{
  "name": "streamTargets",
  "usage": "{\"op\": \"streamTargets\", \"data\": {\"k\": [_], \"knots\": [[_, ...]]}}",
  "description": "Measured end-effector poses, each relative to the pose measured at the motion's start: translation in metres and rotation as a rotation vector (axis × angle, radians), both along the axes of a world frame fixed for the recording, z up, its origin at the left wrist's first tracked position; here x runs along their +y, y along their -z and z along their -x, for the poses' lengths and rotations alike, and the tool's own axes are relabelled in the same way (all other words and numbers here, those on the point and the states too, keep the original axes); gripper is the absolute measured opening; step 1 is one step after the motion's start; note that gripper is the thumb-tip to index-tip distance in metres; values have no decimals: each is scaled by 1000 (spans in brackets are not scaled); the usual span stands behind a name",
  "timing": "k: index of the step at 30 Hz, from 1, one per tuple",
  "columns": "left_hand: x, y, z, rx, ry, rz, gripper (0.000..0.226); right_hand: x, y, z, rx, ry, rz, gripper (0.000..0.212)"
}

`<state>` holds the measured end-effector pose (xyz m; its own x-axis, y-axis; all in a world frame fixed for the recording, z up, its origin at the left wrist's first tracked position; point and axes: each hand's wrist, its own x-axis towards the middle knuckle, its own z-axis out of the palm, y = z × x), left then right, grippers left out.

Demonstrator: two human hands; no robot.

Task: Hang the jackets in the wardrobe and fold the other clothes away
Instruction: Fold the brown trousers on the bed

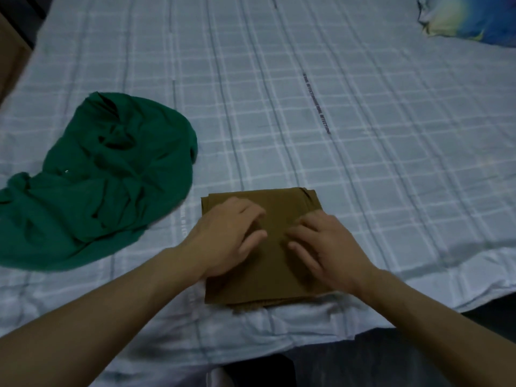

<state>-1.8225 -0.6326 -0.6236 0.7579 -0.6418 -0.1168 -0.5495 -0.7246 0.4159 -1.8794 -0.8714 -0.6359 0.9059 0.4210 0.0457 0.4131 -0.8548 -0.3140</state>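
Observation:
A brown garment lies folded into a neat rectangle near the front edge of the bed. My left hand rests flat on its left half, fingers loosely bent. On its right half my right hand rests with the fingers spread on the cloth. A crumpled green garment lies unfolded on the bed to the left, apart from both hands.
The bed carries a pale blue checked sheet. A blue and yellow pillow sits at the far right corner. A brown wooden piece of furniture stands at the far left. The bed's front edge runs just below the folded garment.

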Motion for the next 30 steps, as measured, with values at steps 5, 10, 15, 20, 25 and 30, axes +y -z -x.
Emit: {"op": "streamTargets", "data": {"k": [5, 10, 15, 20, 25, 30], "knots": [[-15, 46, -1, -109, -58, -187, 70, 39, 31, -29, 180, 111, 63, 71], [22, 83, -19, -77, -78, -295, 72, -6, 74, -33, 239, 245, 253, 75], [35, 68, -43, -51, -273, -246, 76, -31, 55, -53, 212, 364, 202, 76], [-8, 54, -47, -58, -161, -165, 72, 22, 32, -84, 121, 180, 68, 70], [6, 79, -44, -57, -58, -286, 71, 10, 66, -81, 212, 2, 208, 72], [20, 65, -58, -54, -227, -215, 66, -11, 63, -80, 225, 168, 178, 70]]}}
